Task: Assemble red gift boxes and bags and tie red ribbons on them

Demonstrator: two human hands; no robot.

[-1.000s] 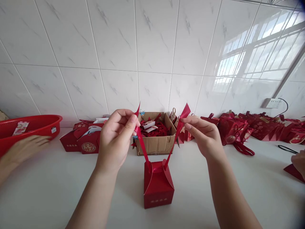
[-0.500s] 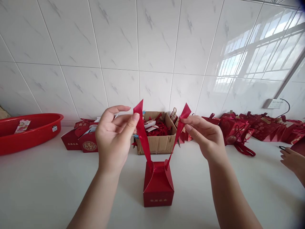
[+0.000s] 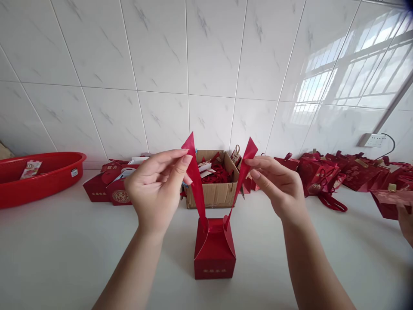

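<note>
A small dark red gift box (image 3: 215, 256) with gold lettering on its front stands upright on the white table, its top flaps folded together. A red ribbon (image 3: 197, 189) passes through the top of the box, and its two ends rise in a V. My left hand (image 3: 158, 185) pinches one ribbon end between thumb and index finger. Between the thumb and fingers of my right hand (image 3: 277, 183) is the other end. Both ribbon tips stick out above the fingers, and neither hand touches the box itself.
Behind the box, a cardboard carton (image 3: 211, 196) holds red ribbons. Red gift boxes (image 3: 97, 189) and a red plastic basin (image 3: 41, 181) stand at left. Several red gift bags (image 3: 318, 174) line the wall at right. Another person's hand (image 3: 405, 224) holds a red box (image 3: 387, 206) at the right edge.
The index finger of my left hand has come down onto the ribbon beside the thumb. My right hand barely moved. At far right, the other person's hand now holds a red box further into view.
</note>
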